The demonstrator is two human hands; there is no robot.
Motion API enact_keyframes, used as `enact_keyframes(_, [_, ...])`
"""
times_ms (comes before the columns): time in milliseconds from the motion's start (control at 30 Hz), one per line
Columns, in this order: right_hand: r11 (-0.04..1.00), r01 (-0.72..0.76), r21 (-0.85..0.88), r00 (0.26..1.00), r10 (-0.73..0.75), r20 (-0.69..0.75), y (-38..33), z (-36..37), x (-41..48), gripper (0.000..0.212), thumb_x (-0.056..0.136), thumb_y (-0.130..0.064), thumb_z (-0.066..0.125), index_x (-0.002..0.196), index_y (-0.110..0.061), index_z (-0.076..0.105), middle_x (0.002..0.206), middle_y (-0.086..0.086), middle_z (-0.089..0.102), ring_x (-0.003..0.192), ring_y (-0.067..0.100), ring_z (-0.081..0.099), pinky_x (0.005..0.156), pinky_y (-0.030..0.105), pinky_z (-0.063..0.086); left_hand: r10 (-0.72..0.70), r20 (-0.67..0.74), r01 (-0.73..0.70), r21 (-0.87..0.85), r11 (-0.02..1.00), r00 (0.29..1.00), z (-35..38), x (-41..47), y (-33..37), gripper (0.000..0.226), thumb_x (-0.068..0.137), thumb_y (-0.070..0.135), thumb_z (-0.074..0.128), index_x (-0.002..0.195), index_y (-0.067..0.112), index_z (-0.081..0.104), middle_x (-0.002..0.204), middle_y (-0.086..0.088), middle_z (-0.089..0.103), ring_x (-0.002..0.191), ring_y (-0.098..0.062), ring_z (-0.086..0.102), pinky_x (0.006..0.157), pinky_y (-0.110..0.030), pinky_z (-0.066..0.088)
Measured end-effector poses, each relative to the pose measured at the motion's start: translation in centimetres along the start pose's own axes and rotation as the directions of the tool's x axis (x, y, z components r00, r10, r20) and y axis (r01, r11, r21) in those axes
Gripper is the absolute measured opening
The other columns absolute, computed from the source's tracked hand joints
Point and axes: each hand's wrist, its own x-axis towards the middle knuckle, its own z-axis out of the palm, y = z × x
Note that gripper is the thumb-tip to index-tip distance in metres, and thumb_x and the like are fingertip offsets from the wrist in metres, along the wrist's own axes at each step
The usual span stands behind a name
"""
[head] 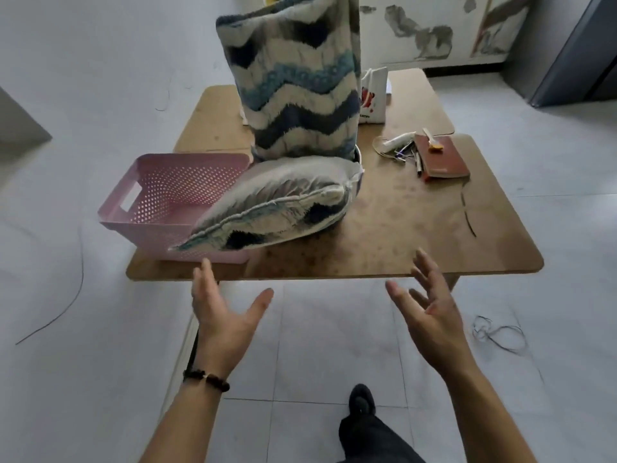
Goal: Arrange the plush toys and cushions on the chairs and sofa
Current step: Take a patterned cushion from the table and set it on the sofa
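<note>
Two cushions with blue, navy and cream zigzag stripes rest on a low wooden table. One cushion stands upright near the table's middle. The other cushion lies tilted in front of it, leaning partly over a pink basket. My left hand hovers open, palm up, just before the table's front edge, below the lying cushion's corner. My right hand is also open with fingers spread, at the front edge further right. Neither hand touches a cushion. No chair or sofa shows.
A pink perforated plastic basket sits on the table's left front. A brown notebook, pens and small items lie at the right, a white paper bag behind. Thin cables trail on the tiled floor. My foot shows below.
</note>
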Motion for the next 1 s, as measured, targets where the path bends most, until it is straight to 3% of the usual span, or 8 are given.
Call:
enact_keyframes(133, [0.974,0.209,-0.091,0.971,-0.195,0.141,-2.4,3.8,8.5,0.110,0.078,-0.059,0.079,0.158,-0.048,0.004,0.168,-0.013,0.017,0.153,0.012,0.026,0.120,0.049,0.036,0.399,-0.064,-0.317,0.497,0.808,0.915,-1.4,9.0,0.5,0.133,0.064,0.076,0.074,0.160,0.027,-0.003,0.168,-0.016,-0.008,0.155,-0.031,-0.011,0.118,-0.061,0.004])
enact_keyframes(233, [0.933,0.314,-0.177,0.936,-0.274,0.220,-3.2,8.1,11.7,0.137,0.068,-0.062,0.084,0.157,-0.042,-0.017,0.169,-0.013,-0.011,0.159,0.018,0.001,0.128,0.043,0.018,0.398,0.129,-0.393,0.589,0.706,0.908,-2.4,14.0,0.0,0.114,0.064,0.088,0.051,0.155,0.023,0.030,0.161,-0.016,0.032,0.152,-0.038,0.021,0.117,-0.064,0.013])
enact_keyframes(300, [0.971,0.219,-0.096,0.964,-0.201,0.173,-3.6,10.7,13.0,0.153,0.054,-0.062,0.093,0.162,-0.022,-0.008,0.170,0.001,0.006,0.156,0.017,0.019,0.125,0.034,0.028,0.425,0.194,-0.460,0.513,0.724,0.884,-3.0,16.1,1.2,0.090,0.070,0.085,0.049,0.134,0.022,0.057,0.115,-0.014,0.072,0.108,-0.038,0.067,0.090,-0.047,0.049])
enact_keyframes(400, [0.983,0.184,0.016,0.982,-0.183,-0.045,-4.2,12.7,14.0,0.137,0.061,-0.068,0.086,0.160,-0.008,0.011,0.161,0.009,0.030,0.149,0.022,0.035,0.117,0.045,0.040,0.464,0.232,-0.518,0.430,0.740,0.855,-3.3,18.8,4.7,0.065,0.071,0.078,0.050,0.106,0.025,0.063,0.075,-0.003,0.069,0.065,-0.028,0.064,0.055,-0.029,0.041])
enact_keyframes(533, [0.993,0.107,0.043,0.980,-0.098,-0.173,-5.1,14.5,12.3,0.113,0.084,-0.059,0.072,0.149,-0.060,-0.020,0.171,-0.012,-0.011,0.156,0.012,0.007,0.125,0.054,0.024,0.606,0.262,-0.657,0.203,0.726,0.751,-3.0,20.7,11.2,0.053,0.079,0.075,0.061,0.094,0.024,0.069,0.073,0.012,0.064,0.065,-0.013,0.062,0.055,-0.019,0.044])
enact_keyframes(767, [1.000,0.011,-0.021,0.960,-0.016,-0.280,-6.1,20.0,14.0,0.157,0.043,-0.067,0.096,0.160,-0.033,-0.004,0.166,0.004,0.024,0.151,0.023,0.034,0.117,0.046,0.040,0.552,0.598,-0.389,-0.391,0.834,0.582,-0.2,23.7,18.8,0.033,0.093,0.048,0.066,0.094,0.017,0.075,0.077,0.003,0.074,0.068,-0.010,0.067,0.064,-0.032,0.056])
enact_keyframes(867, [0.996,0.023,0.089,0.839,0.029,-0.543,-7.1,19.2,17.3,0.150,0.039,-0.073,0.093,0.158,-0.027,0.014,0.157,0.000,0.040,0.145,0.018,0.043,0.117,0.045,0.042,0.407,0.582,0.000,-0.573,0.820,0.704,1.2,26.3,16.9,0.019,0.102,0.028,0.055,0.100,0.016,0.069,0.095,-0.013,0.077,0.083,-0.022,0.072,0.074,-0.037,0.059])
enact_keyframes(1000, [0.982,0.092,0.167,0.812,0.023,-0.583,-6.8,16.1,19.6,0.131,0.051,-0.050,0.099,0.155,-0.033,0.022,0.152,-0.007,0.049,0.139,0.013,0.049,0.115,0.044,0.044,0.339,0.379,-0.329,-0.092,0.940,0.861,4.4,30.2,8.6,0.011,0.093,0.017,0.055,0.091,0.022,0.064,0.092,-0.002,0.072,0.089,-0.023,0.067,0.079,-0.035,0.053])
